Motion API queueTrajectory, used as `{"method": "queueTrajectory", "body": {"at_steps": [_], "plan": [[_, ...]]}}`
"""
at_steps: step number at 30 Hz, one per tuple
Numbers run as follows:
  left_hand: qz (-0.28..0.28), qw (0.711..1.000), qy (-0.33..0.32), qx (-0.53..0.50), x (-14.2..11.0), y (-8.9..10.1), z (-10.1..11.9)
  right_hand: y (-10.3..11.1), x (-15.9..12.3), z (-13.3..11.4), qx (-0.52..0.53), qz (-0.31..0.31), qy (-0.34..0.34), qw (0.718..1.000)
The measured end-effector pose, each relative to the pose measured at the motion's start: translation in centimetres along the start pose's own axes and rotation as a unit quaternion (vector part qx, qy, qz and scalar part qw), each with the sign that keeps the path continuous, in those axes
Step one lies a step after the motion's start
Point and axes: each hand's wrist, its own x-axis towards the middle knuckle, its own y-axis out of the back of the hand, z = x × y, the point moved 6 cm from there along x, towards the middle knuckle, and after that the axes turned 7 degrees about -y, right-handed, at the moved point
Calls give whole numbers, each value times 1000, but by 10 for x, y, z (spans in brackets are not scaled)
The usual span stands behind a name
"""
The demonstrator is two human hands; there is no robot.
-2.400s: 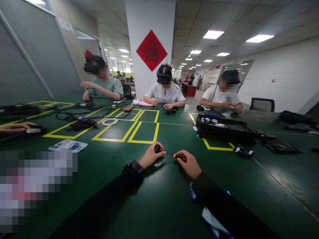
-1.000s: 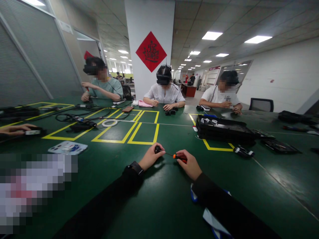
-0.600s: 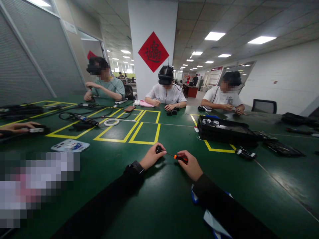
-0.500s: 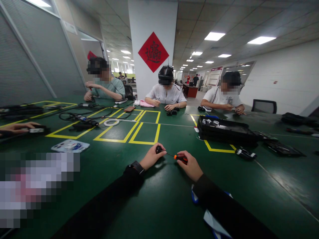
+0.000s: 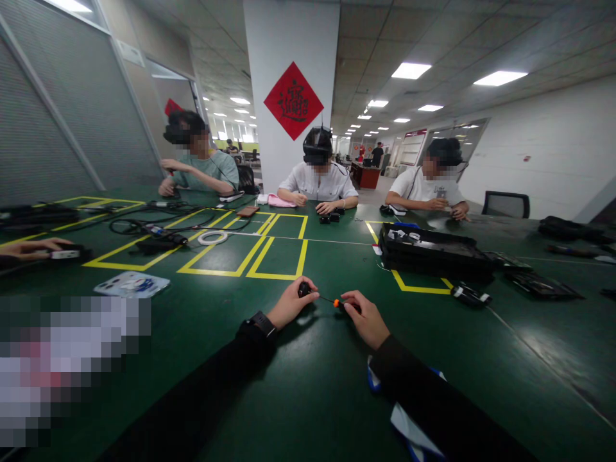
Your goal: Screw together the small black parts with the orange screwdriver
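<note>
My left hand point(image 5: 292, 305) is closed around a small round black part point(image 5: 304, 289), mostly hidden by the fingers, so its kind does not show. My right hand point(image 5: 368, 317) grips the handle of a screwdriver point(image 5: 338, 303) with an orange collar and a thin metal shaft. The shaft points left, and its tip reaches the fingers of my left hand beside the black part. Both hands are a little above the green table point(image 5: 308, 398). Under my right forearm lies a blue and white item point(image 5: 408, 427), partly covered by the sleeve.
A black tray point(image 5: 433, 250) with small white pieces stands to the right, near a black cylindrical device point(image 5: 470, 294). At left lie a phone point(image 5: 132, 284), cables point(image 5: 139, 224) and a white cable ring point(image 5: 212, 238). Another person's hand point(image 5: 45, 247) rests there. Three people sit opposite.
The fingers of my right hand have shifted on the screwdriver's handle, covering more of it. My left hand keeps its hold on the black part. The whole view has moved slightly.
</note>
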Motion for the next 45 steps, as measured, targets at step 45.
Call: {"method": "queueTrajectory", "body": {"at_steps": [45], "plan": [[2, 1000, -7, -11, 0, 0, -1, 2, -1, -6, -6, -2, 30, 1000]]}}
